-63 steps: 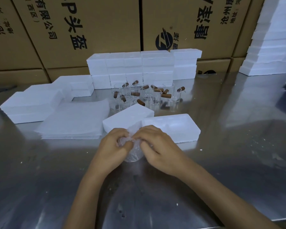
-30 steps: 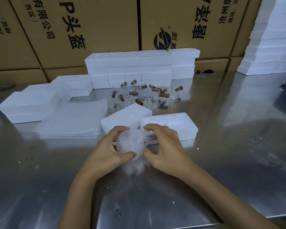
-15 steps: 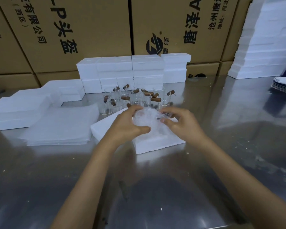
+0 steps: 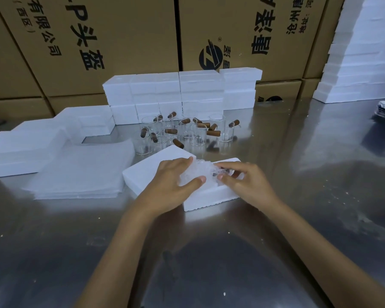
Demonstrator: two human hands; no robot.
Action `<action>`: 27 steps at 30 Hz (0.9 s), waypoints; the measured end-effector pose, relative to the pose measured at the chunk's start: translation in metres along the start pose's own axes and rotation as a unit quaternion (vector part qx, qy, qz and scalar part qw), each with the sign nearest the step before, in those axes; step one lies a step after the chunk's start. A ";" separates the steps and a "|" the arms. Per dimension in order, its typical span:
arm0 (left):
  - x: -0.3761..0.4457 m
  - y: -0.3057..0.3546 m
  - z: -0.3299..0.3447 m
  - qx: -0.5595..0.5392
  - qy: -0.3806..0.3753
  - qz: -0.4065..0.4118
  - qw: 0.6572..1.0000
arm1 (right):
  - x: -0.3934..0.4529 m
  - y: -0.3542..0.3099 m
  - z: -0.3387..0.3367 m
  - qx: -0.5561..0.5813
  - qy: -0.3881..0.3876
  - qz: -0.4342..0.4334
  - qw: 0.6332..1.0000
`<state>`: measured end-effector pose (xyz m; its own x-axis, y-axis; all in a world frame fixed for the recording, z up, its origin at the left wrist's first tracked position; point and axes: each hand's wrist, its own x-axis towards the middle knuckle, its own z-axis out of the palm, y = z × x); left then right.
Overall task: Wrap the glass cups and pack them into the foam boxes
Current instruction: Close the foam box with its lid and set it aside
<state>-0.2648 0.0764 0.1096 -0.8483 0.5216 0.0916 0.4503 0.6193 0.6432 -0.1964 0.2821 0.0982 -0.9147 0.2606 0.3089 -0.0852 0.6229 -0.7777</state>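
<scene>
— What's sitting between the hands?

— A glass cup bundled in crinkly clear bubble wrap [image 4: 197,174], lying in the open white foam box [image 4: 209,196] at the near middle of the shiny steel table [image 4: 298,218].

— And the hands themselves?

— The left hand [image 4: 171,185] is curling round the bundle's left side, thumb tucked against its near edge. The right hand [image 4: 245,181] is gripping the right side, fingers bent over the top and thumb at the near edge. Both are holding it down in the box.

— Anything touching that box?

— A flat white foam lid [image 4: 149,172] is lying just to its left, partly under the left hand.

— Further out?

— To the left, a stack of thin white foam sheets [image 4: 80,172] is lying flat. Behind the box, a cluster of clear glass cups with brown wooden handles [image 4: 187,132] is standing on the table. Beyond them, a low wall of closed white foam boxes [image 4: 178,92] is stacked up, with more flat white foam pieces [image 4: 27,150] trailing to the far left. A tall pile of white foam [image 4: 362,63] is rising at the far right, and brown cardboard cartons with black printing [image 4: 111,41] are lining the back.
</scene>
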 end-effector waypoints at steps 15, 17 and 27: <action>0.022 -0.026 -0.070 0.074 -0.038 -0.150 0.985 | -0.010 0.031 -0.031 0.018 -0.161 0.115 0.980; 0.022 -0.024 -0.083 0.003 0.003 -0.120 0.993 | -0.010 0.032 -0.031 0.007 -0.154 0.118 0.981; 0.022 0.052 -0.057 0.111 -0.213 0.053 0.969 | -0.010 0.032 -0.030 0.008 -0.124 0.090 0.988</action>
<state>-0.2765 0.0866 0.1880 -0.6229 0.7554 -0.2034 0.6179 0.6345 0.4644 -0.1784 0.3215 0.0863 -0.9840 0.1767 0.0223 0.0840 0.5711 -0.8165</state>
